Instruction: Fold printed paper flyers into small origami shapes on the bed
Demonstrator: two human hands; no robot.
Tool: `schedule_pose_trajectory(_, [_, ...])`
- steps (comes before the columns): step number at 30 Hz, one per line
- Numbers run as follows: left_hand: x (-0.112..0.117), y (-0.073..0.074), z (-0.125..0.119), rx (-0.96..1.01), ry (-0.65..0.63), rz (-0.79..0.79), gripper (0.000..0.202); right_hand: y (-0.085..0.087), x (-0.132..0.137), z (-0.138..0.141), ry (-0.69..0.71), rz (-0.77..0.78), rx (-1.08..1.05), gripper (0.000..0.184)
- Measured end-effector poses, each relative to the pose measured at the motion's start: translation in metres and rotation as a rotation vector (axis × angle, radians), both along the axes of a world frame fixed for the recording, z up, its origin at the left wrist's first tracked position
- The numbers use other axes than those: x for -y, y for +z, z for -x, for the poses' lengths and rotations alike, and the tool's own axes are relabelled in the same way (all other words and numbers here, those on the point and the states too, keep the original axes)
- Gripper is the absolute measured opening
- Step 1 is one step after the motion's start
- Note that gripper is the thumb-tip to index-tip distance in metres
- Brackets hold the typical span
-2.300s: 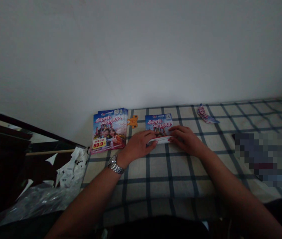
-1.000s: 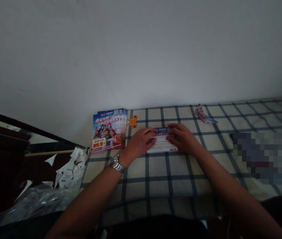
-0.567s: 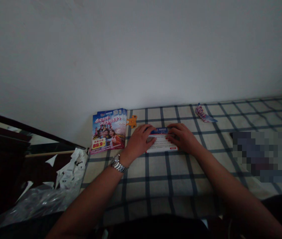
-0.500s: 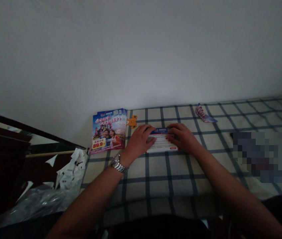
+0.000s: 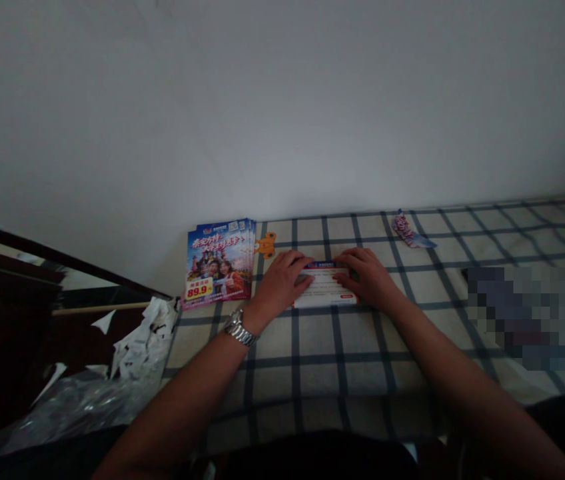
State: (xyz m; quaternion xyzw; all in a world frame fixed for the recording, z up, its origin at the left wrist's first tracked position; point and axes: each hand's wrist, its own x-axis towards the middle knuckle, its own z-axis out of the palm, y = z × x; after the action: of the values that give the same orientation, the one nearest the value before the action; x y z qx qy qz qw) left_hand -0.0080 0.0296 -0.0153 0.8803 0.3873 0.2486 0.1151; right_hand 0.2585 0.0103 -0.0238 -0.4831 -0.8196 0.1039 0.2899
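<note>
Fold seemingly in hand; next calls for even pressing along the top edge.
Stacked glossy blue-and-pink leaflets (image 5: 218, 263); left hand (image 5: 281, 283), fingers narrowed, holding rectangular white-and-blue paper sheet (image 5: 324, 291) on cream-and-blue checked cloth (image 5: 317, 337); right hand (image 5: 369, 280) likewise, opposite end.

Red "89.9" on yellow label (image 5: 199, 289) of top flyer (image 5: 225, 257), Chinese title (image 5: 218, 240) above, small print (image 5: 324, 283) on folded flyer (image 5: 325, 293) illegible

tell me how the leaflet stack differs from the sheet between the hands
The leaflet stack shows a colourful picture; the sheet shows mostly white with small print. The leaflet stack lies untouched, while the sheet has the left hand and right hand on it. Both rest on the checked cloth.
</note>
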Motion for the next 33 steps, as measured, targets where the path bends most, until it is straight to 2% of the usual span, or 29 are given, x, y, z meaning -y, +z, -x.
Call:
schedule_pose_trajectory(6, [0.001,0.002,0.001,0.021,-0.020,0.023,0.033,-0.002,0.001,0.000,0.004,-0.023,0.011,0.039])
schedule_pose_trajectory(19, [0.001,0.003,0.001,0.030,-0.010,0.058,0.027,0.004,0.000,0.002,0.038,0.092,-0.009,0.015])
schedule_pose_trajectory(23, [0.000,0.003,0.002,0.082,-0.002,0.099,0.031,0.006,0.002,0.003,0.048,0.161,-0.076,0.014])
schedule_pose_trajectory(28, [0.000,0.007,0.005,0.189,-0.037,0.171,0.023,0.009,0.005,0.003,0.006,0.282,-0.238,0.015])
schedule_pose_trajectory(33, [0.006,0.013,0.005,0.308,-0.060,0.342,0.022,0.013,0.008,0.002,0.020,0.425,-0.422,0.020])
